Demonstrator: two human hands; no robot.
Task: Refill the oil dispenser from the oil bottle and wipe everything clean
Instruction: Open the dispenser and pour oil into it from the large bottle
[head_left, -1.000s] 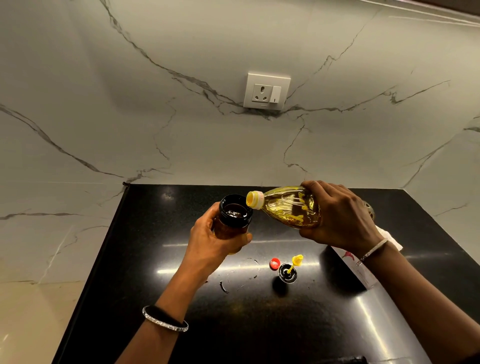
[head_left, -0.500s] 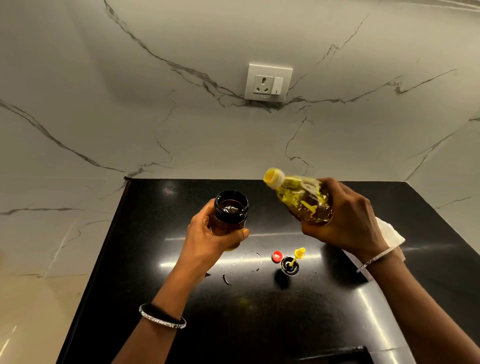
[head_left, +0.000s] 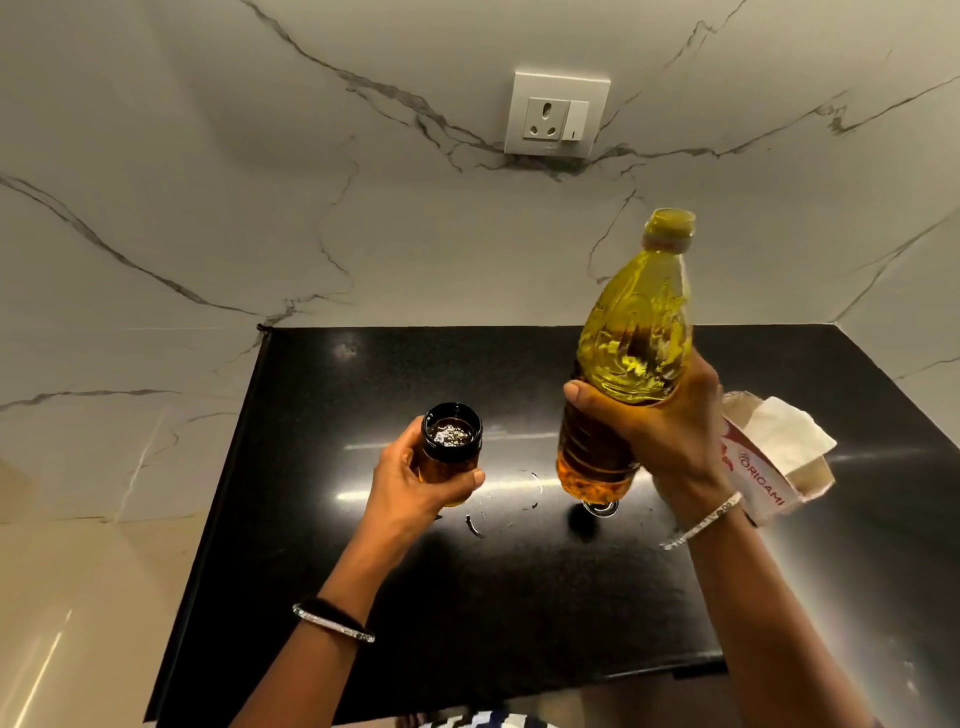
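The right hand (head_left: 670, 441) grips a clear plastic oil bottle (head_left: 626, 364) upright, the left hand (head_left: 415, 483) at nine o'clock clasps an open amber glass dispenser (head_left: 451, 441), above a glossy black counter (head_left: 519, 597) against marble walls (head_left: 260, 208).

Above the countertop (head_left: 363, 597), the left hand (head_left: 410, 483) holds the oil dispenser (head_left: 451, 447) upright, left of the oil bottle (head_left: 623, 364) gripped upright in the right hand (head_left: 665, 431). A tissue pack (head_left: 769, 457) lies on the countertop right of that hand. Behind, a wall socket (head_left: 556, 115) sits on the wall (head_left: 208, 208).
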